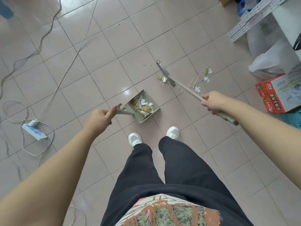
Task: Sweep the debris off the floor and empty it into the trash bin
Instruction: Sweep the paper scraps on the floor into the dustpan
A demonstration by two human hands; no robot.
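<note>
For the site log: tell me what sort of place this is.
Likely a storeroom or workroom: slotted metal shelving, a power strip with loose cables, a carton on the floor.

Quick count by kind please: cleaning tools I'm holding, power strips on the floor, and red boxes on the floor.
Cleaning tools: 2 (broom, dustpan)
Power strip: 1
Red box: 1
Total: 4

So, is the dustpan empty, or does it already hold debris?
Partly full. White paper scraps and brown bits lie piled inside the dustpan, which the left hand holds by its handle.
</note>
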